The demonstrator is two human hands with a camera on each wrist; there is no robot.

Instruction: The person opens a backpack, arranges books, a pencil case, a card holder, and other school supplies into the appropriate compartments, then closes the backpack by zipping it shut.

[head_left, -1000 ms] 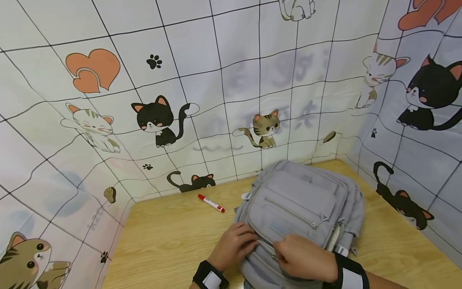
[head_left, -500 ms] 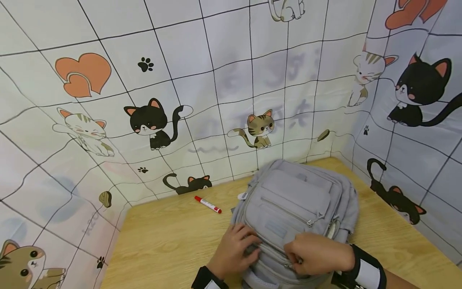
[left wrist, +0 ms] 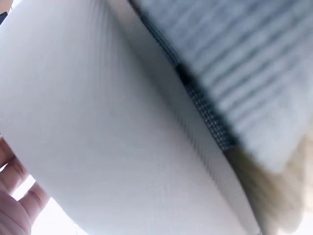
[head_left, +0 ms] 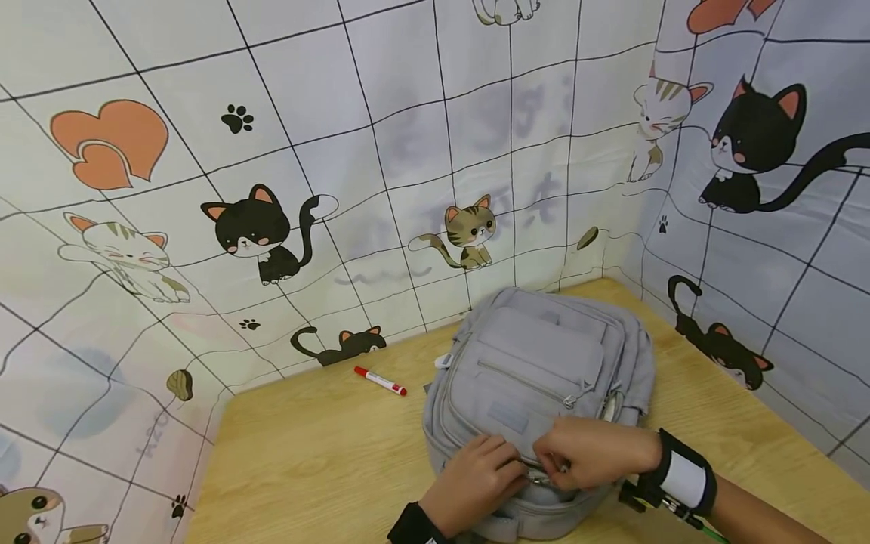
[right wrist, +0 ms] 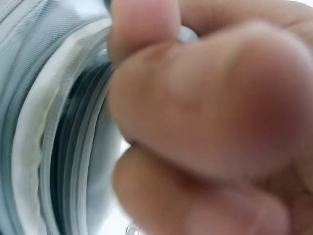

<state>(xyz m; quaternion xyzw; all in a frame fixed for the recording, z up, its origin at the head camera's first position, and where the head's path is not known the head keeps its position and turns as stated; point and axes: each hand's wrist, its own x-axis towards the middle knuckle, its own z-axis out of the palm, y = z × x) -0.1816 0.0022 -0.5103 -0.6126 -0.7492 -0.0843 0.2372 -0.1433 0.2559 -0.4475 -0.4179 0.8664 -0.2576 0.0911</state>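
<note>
A grey backpack (head_left: 537, 340) lies on the wooden table, its front pockets facing up. At its near side my right hand (head_left: 591, 452) has thumb and fingers curled together, pinching a zipper pull that is mostly hidden by the fingers. Beside them a metal zipper part (head_left: 538, 477) shows. In the right wrist view, the curled fingers (right wrist: 195, 98) fill the right, next to a gaping zippered seam (right wrist: 34, 127). My left hand (head_left: 479, 480) grips the near edge of the bag just left of the right hand. Blurred fabric (left wrist: 98, 122) fills most of the left wrist view.
A red and white marker (head_left: 381, 381) lies on the table (head_left: 306, 446) left of the backpack. Behind and on both sides stands a cloth wall (head_left: 381, 151) printed with cats, and the bag's far end is close to it.
My right hand has slid rightward along the bag's near zipper. The left hand has followed to the right, up close to it. The head view has shifted a little.
</note>
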